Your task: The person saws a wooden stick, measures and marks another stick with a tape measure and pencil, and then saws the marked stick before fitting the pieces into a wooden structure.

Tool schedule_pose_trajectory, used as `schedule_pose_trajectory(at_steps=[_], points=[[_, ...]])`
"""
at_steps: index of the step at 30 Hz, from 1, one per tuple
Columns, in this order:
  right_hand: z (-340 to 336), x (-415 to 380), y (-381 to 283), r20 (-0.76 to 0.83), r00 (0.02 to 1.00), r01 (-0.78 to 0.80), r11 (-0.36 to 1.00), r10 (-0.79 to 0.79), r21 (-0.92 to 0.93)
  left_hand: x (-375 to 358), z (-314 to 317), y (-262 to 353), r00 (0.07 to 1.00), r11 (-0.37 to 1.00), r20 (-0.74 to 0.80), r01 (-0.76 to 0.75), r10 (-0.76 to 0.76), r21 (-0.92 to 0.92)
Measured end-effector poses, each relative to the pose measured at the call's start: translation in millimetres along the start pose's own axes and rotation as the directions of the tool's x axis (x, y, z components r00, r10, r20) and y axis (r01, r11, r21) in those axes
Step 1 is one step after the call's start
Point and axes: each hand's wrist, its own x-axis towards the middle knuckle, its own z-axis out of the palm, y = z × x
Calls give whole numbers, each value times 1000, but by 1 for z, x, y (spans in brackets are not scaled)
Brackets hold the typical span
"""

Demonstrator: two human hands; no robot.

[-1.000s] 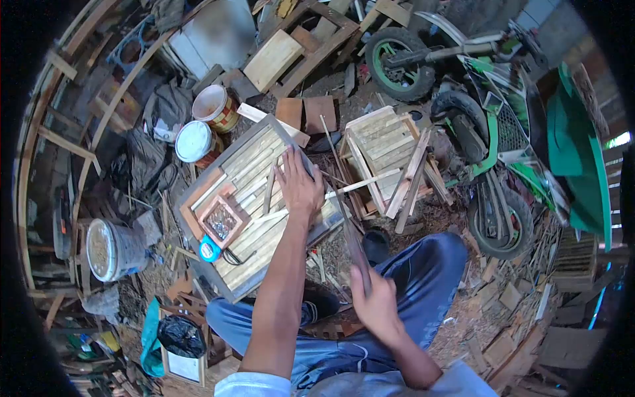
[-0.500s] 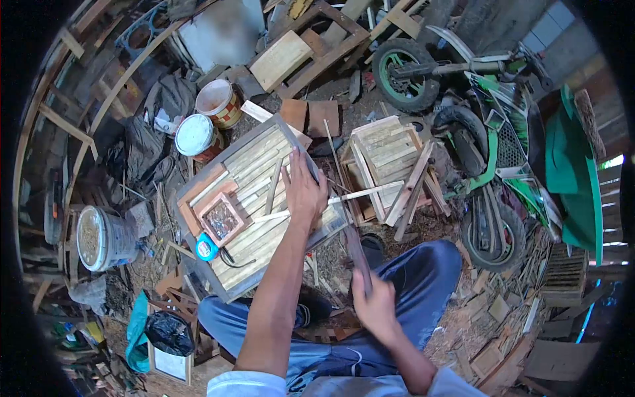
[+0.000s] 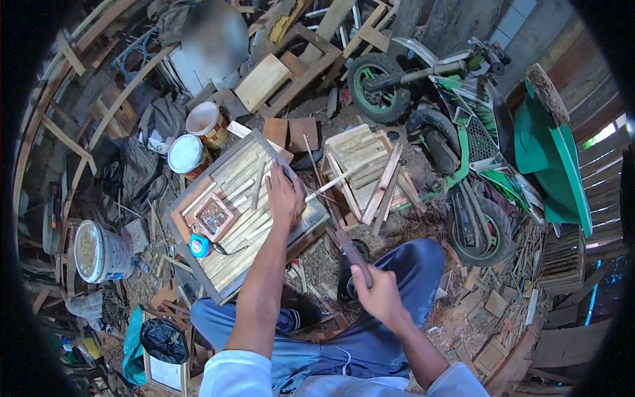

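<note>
My left hand (image 3: 286, 202) lies on a framed panel (image 3: 225, 291) of pale wooden strips, fingers stretched toward its far right edge. A thin light wooden stick (image 3: 334, 184) passes under this hand and juts out beyond the panel. My right hand (image 3: 382, 296) is closed round a long dark tool (image 3: 352, 253), pointing up toward the panel's right corner; its kind I cannot tell. On the panel rest a small square wooden frame (image 3: 227, 228) with small bits inside, a blue tape measure (image 3: 199, 245) with a dark cord, and a short grey-brown stick (image 3: 258, 186).
Behind the panel stand two paint buckets (image 3: 185, 156). A slatted wooden box (image 3: 344, 192) with loose sticks (image 3: 387, 188) sits to the right, near a green motorbike (image 3: 456, 152). At far left is a white bucket (image 3: 109, 255). Wood scraps litter the floor.
The view has shifted, moving most things leftward. The light stick has swung to a steeper slant. The dark tool in my right hand now looks shorter and tilts more to the left.
</note>
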Motion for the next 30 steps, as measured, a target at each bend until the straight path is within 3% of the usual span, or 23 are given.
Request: schedule_pose_trajectory(at_steps=[2, 9, 12, 13, 15, 16, 17, 20, 23, 25, 28, 30], points=[[7, -2, -8, -10, 998, 67, 998, -67, -11, -1, -1, 3, 1000, 1000, 1, 14, -14, 8], [-30, 33, -76, 58, 998, -26, 988, 35, -154, -5, -3, 4, 1000, 998, 25, 4, -5, 59], [16, 78, -51, 10, 999, 39, 999, -39, 28, -5, -3, 5, 1000, 1000, -2, 2, -2, 13], [54, 101, -13, -49, 997, 51, 993, -57, -108, -12, 2, 6, 999, 1000, 27, 16, -17, 11], [59, 99, -14, -91, 969, 218, 968, -230, -127, 5, 5, -4, 999, 999, 31, 33, -34, 26], [46, 96, -9, -42, 994, 98, 995, -98, -13, 2, 2, 2, 997, 996, 45, 54, -57, 73], [49, 95, 15, -69, 988, 140, 989, -137, 37, 0, -2, 6, 997, 996, 50, 62, -65, 57], [34, 86, 16, -4, 993, 114, 991, -115, -63, 1, 2, 4, 998, 997, -10, 66, -65, 29], [-14, 49, -40, 66, 998, -4, 987, 14, -161, 3, -3, 7, 995, 995, 32, 95, -95, 1], [-36, 34, -73, 73, 996, -39, 982, 53, -182, 0, 4, 5, 1000, 999, -9, 25, -24, 45], [5, 74, -45, 24, 998, 62, 984, -59, -166, -2, 5, -2, 1000, 998, 4, 11, -11, 63], [57, 116, -26, -31, 990, 133, 990, -135, -46, -8, 5, 6, 998, 998, 26, 59, -60, 14]])
